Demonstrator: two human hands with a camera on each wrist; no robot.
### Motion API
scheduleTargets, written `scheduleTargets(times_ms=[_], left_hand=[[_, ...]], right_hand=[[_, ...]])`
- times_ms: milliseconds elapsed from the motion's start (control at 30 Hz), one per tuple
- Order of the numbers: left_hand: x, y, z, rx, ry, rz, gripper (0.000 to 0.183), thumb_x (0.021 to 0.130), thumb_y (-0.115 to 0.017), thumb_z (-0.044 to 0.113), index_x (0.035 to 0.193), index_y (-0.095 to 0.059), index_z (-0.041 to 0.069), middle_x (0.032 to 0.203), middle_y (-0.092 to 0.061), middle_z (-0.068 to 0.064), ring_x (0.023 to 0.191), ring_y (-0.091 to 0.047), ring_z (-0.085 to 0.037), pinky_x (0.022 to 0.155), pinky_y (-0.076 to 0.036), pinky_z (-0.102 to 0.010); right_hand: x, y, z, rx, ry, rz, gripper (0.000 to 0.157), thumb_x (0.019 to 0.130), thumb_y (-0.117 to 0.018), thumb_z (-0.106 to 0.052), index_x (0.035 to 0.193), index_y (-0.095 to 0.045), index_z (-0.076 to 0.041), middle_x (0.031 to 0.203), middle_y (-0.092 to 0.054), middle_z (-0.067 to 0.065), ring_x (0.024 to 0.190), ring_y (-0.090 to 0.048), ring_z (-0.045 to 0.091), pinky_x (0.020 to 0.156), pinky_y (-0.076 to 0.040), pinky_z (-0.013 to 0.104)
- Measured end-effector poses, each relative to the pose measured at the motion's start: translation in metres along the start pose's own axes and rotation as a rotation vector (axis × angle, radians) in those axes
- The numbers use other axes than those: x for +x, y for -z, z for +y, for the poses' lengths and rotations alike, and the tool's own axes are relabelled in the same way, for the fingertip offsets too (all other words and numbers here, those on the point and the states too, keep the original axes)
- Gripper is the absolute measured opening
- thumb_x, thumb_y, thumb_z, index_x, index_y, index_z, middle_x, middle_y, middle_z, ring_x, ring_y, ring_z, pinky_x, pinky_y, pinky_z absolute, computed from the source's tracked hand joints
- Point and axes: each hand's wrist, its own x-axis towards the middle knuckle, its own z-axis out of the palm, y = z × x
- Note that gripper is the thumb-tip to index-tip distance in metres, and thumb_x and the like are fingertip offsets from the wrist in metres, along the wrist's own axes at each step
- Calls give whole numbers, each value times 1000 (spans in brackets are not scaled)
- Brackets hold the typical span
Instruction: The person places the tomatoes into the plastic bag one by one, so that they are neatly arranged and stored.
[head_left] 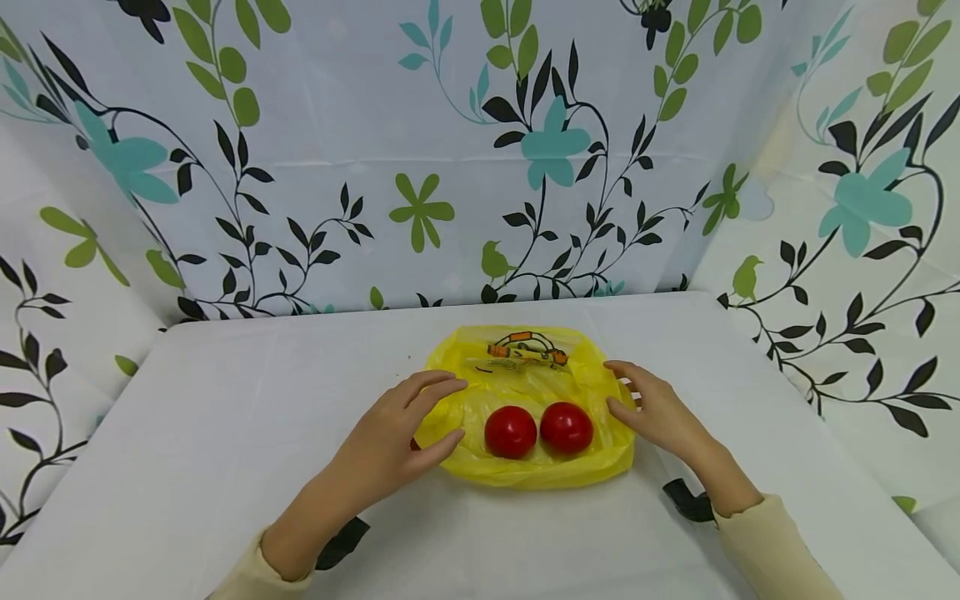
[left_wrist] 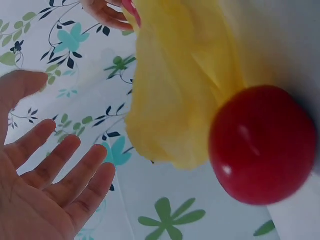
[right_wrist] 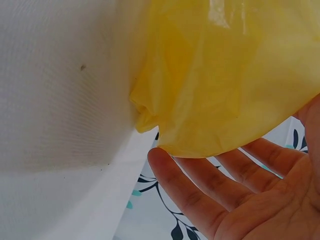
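A yellow plastic bag (head_left: 480, 467) lies on the table with two glossy red round things, like tomatoes (head_left: 511, 432), on it or in its mouth; I cannot tell which. My left hand (head_left: 390, 442) hovers at the bag's left side, fingers spread and holding nothing. Close by that hand, a third tomato (left_wrist: 262, 145) sits beside the bag (left_wrist: 175, 100); the head view shows only a sliver of it. At the bag's right edge is my right hand (head_left: 660, 412), its fingers relaxed and apart. Whether its fingertips (right_wrist: 162, 160) touch the plastic, I cannot tell.
A white-covered table (head_left: 225, 433) spreads around the bag. Behind it and at both sides hangs a white cloth (head_left: 322, 150) printed with leaves and flowers. Dark straps (head_left: 341, 543) show under both wrists.
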Motion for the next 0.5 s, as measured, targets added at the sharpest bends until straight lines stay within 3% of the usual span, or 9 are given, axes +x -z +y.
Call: scheduleTargets(times_ms=[367, 500], left_hand=[[-28, 12, -24, 11, 87, -49, 66, 77, -84, 31, 134, -53, 18, 136, -52, -2, 121, -55, -25, 96, -51, -47], [-33, 14, -29, -26, 135, -64, 67, 77, -84, 29, 135, -53, 16, 136, -52, -3, 122, -54, -26, 97, -51, -48]], right_hand=[[1, 0, -2, -12, -5, -11, 52, 95, -60, -15, 142, -42, 1, 136, -49, 28, 114, -54, 43, 95, -49, 57], [1, -2, -1, -15, -5, -7, 52, 95, -60, -14, 142, -42, 1, 136, -49, 28, 114, -54, 44, 94, -49, 57]])
